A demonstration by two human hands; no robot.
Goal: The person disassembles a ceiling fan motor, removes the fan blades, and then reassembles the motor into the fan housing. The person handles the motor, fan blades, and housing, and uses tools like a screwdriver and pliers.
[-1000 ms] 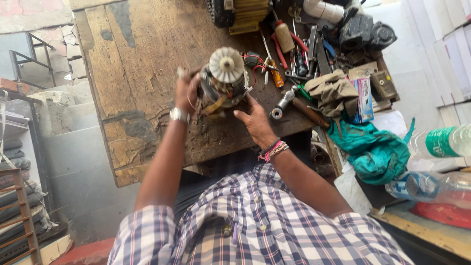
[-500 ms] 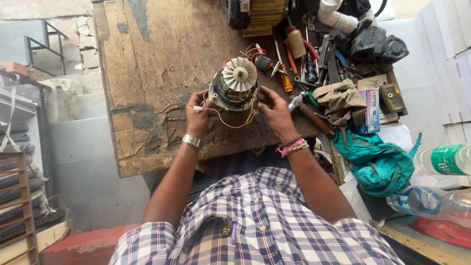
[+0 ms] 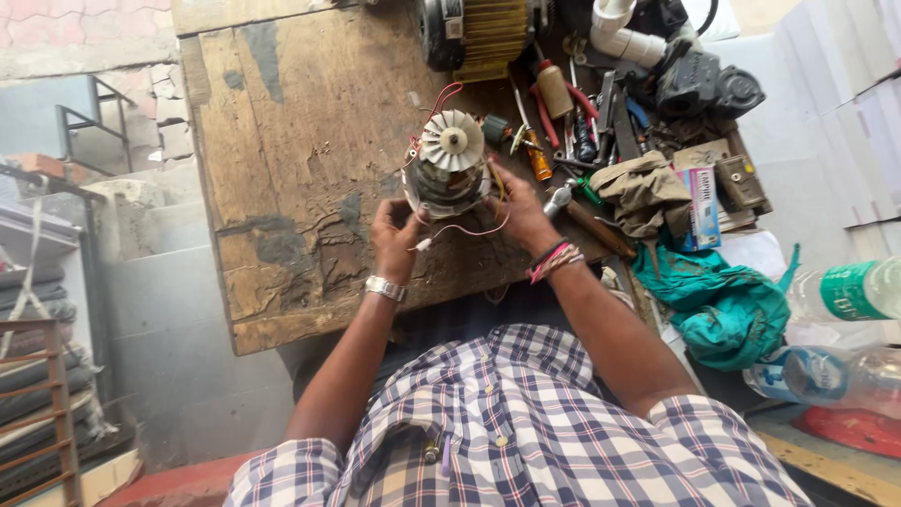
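Since half a second ago the motor (image 3: 449, 171) has kept its place on the bench, but my left hand (image 3: 394, 237) has slid from the motor's side down toward its lower edge, at about 7 o'clock from it, and the thin wires now hang in a loop below the housing.

My left hand is curled, fingers bent inward, pinching the red wire (image 3: 449, 232) near its end, with a metal wristwatch (image 3: 386, 288) on the wrist. My right hand (image 3: 522, 212) sits at about 4 o'clock from the motor, fingers wrapped against its side and gripping it, with coloured thread bands (image 3: 552, 260) round the wrist. Both forearms run up from my checked shirt (image 3: 526, 432) and converge on the motor.

The motor stands upright near the middle of the worn wooden workbench (image 3: 291, 141), fan end up. The white plastic fan (image 3: 451, 141) with radial blades crowns it; below are dark windings in a metal frame. A second red wire (image 3: 441, 99) arcs away at 12 o'clock.

At 2 o'clock lies a jumble of hand tools (image 3: 572, 117), including an orange-handled screwdriver (image 3: 535, 155). At 3 o'clock there is a khaki cloth (image 3: 643, 192), and at 4 o'clock a teal cloth (image 3: 727, 300).
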